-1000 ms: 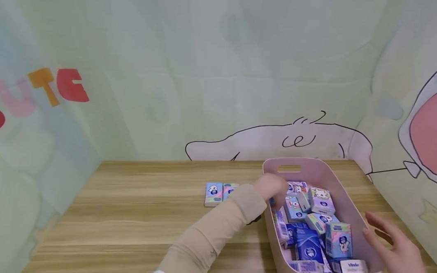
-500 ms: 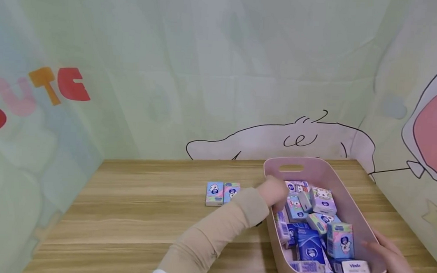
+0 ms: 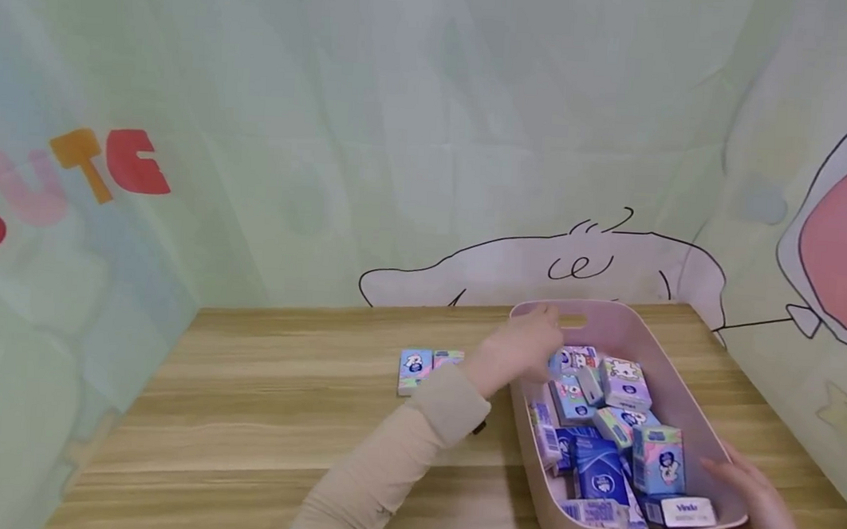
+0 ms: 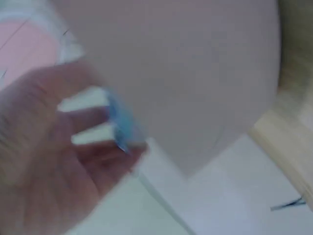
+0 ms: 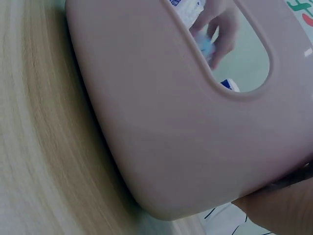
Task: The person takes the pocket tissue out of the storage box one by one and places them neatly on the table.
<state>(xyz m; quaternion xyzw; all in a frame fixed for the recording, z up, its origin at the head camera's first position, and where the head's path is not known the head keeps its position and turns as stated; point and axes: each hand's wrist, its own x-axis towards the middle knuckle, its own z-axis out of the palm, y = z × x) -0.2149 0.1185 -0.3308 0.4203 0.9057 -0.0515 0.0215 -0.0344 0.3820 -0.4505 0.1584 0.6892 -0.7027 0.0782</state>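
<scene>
My left hand (image 3: pixel 523 346) is raised over the far left rim of a pink plastic basket (image 3: pixel 665 373). It pinches a small light-blue tissue pack (image 4: pixel 121 122) between thumb and fingers; in the head view the hand mostly hides this pack. My right hand (image 3: pixel 766 502) grips the basket's right rim near the front corner, thumb over the inside. Inside the basket lie several pocket tissue packs, among them a dark blue one (image 3: pixel 600 469), a pastel one standing upright (image 3: pixel 659 461) and a white-ended Vinda pack (image 3: pixel 687 512).
Two tissue packs lie side by side on the wooden table (image 3: pixel 280 401), left of the basket: a blue one (image 3: pixel 415 369) and a pastel one (image 3: pixel 449 358) partly behind my left forearm. A printed cloth backdrop (image 3: pixel 416 136) stands along the table's back and sides.
My left hand has lifted up out of the basket's far left part with a light-blue tissue pack. My right hand has moved in from beside the basket to its right rim.
</scene>
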